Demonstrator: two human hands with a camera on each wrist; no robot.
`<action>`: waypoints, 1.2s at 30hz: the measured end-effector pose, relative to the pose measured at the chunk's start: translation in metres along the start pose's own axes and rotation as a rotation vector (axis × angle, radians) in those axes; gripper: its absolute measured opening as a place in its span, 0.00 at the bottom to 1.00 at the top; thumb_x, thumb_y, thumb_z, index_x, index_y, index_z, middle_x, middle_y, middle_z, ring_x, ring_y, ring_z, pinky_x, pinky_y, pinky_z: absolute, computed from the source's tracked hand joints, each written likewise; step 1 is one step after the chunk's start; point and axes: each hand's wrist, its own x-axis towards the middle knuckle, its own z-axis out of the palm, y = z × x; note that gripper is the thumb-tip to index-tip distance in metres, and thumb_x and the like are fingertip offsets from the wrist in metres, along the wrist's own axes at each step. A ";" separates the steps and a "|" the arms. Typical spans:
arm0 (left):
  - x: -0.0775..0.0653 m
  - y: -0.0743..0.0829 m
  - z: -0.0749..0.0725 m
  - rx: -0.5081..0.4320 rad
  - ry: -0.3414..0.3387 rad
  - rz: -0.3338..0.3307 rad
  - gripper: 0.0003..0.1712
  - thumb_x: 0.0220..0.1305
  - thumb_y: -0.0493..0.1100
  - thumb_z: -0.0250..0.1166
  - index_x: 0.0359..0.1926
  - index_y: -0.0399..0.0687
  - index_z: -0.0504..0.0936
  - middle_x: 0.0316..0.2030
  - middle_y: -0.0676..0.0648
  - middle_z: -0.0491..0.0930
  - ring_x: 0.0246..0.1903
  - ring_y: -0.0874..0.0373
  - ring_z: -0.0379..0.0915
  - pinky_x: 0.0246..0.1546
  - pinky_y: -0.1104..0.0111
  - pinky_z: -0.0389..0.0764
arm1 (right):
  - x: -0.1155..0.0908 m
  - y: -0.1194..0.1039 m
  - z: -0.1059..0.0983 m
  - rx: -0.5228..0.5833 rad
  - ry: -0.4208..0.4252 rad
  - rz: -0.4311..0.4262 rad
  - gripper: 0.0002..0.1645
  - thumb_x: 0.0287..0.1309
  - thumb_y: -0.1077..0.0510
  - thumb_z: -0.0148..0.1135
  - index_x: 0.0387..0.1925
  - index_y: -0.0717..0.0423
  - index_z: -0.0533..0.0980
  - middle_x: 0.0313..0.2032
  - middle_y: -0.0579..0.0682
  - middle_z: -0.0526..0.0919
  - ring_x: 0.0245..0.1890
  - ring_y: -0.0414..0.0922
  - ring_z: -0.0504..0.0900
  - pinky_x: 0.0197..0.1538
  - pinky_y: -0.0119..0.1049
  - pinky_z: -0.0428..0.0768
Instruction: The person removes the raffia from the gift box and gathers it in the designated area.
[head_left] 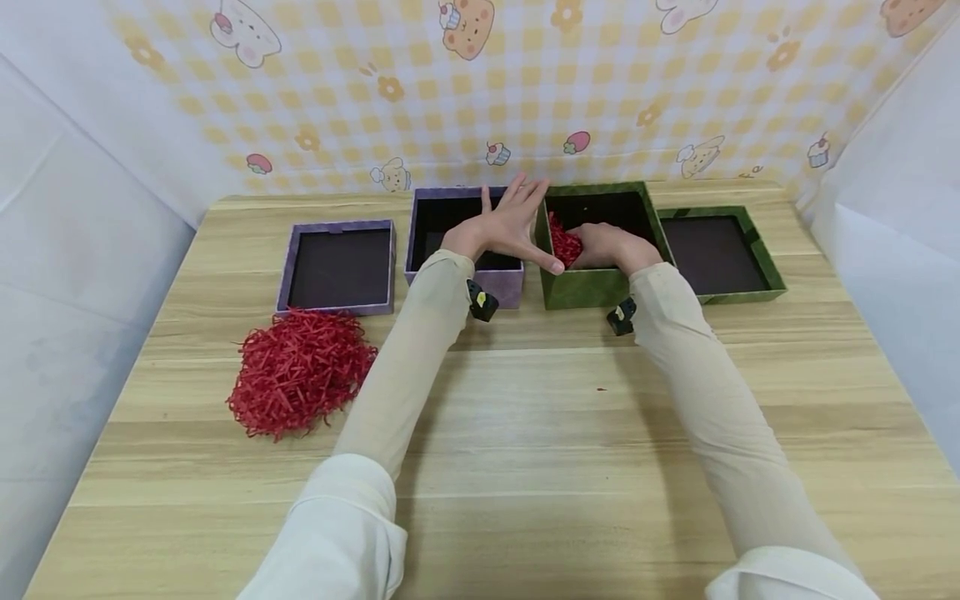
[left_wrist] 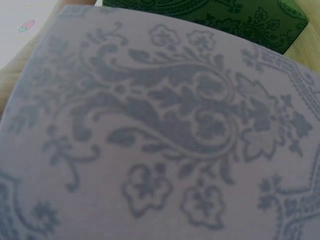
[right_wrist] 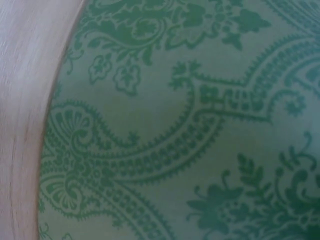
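My left hand (head_left: 510, 232) reaches over the right side of the purple box (head_left: 501, 290), fingers straight and spread. Its thumb extends across the near left corner of the green box (head_left: 588, 290). Inside that box, my right hand (head_left: 611, 247) is lowered against a clump of red shredded paper (head_left: 564, 240) by the left wall. The right fingertips are hidden, so their hold on the paper is unclear. A patterned purple wall (left_wrist: 170, 110) fills most of the left wrist view; a patterned green wall (right_wrist: 165, 130) fills the right one. Neither wrist view shows fingers.
A large heap of red shredded paper (head_left: 298, 372) lies on the wooden table (head_left: 540, 467) at left. Behind it is a purple lid (head_left: 393, 271), inner side up. A green lid (head_left: 767, 258) lies right of the green box. A checked cloth (head_left: 517, 92) hangs behind.
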 end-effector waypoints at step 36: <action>0.005 0.000 0.001 -0.068 -0.018 0.034 0.73 0.40 0.75 0.65 0.69 0.62 0.21 0.71 0.57 0.22 0.62 0.67 0.03 0.54 0.51 0.07 | -0.046 0.010 -0.047 0.204 0.260 -0.051 0.33 0.55 0.54 0.63 0.60 0.63 0.67 0.50 0.66 0.74 0.48 0.58 0.73 0.53 0.52 0.68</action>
